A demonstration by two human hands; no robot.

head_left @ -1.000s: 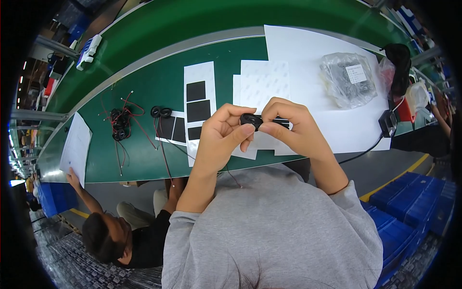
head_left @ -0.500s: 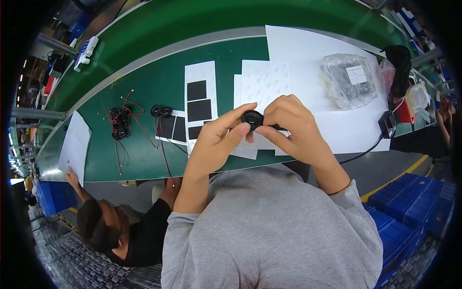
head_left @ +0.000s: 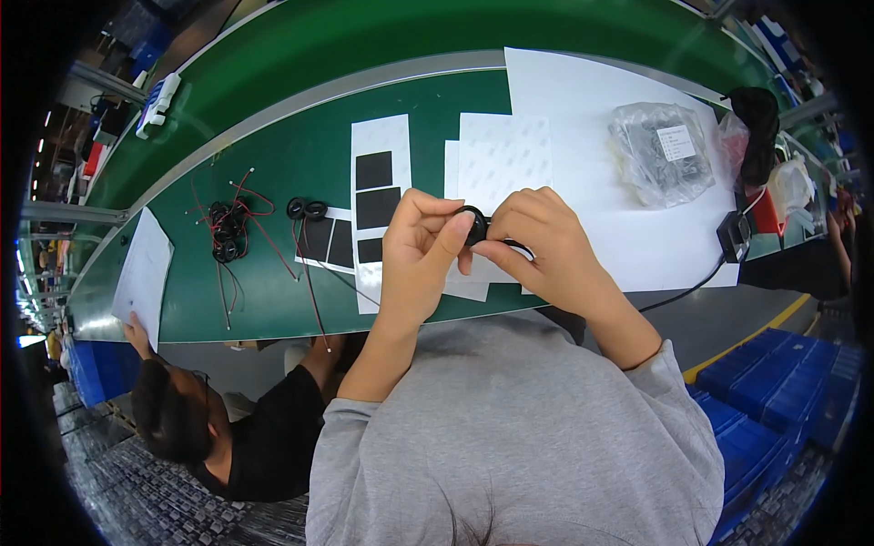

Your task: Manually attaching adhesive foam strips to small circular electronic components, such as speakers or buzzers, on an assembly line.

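Before my chest, over the table, both hands meet at a small round black part [head_left: 473, 225] that looks like a speaker. My left hand [head_left: 421, 241] pinches it from the left, thumb across its face. Thumb and fingers of my right hand [head_left: 544, 238] are closed at its right side, where a thin dark strip or wire [head_left: 517, 244] shows by the fingers; its exact kind is hard to make out. Left of my hands, a white backing sheet [head_left: 382, 135] carries black squares [head_left: 377, 207]. Two similar round black speakers [head_left: 306, 209] with red and black wires lie farther left.
A tangle of wired speakers [head_left: 226, 227] lies on the green table [head_left: 273, 164]. White sheets [head_left: 503, 150] lie ahead, a clear plastic bag [head_left: 657, 153] and black box [head_left: 733, 237] with cable to the right. At left, a co-worker [head_left: 182, 419] holds papers [head_left: 144, 278].
My left hand has turned more upright and moved slightly right, its thumb now over the round part. That part has tilted from face-up toward edge-on. The co-worker's head has shifted left.
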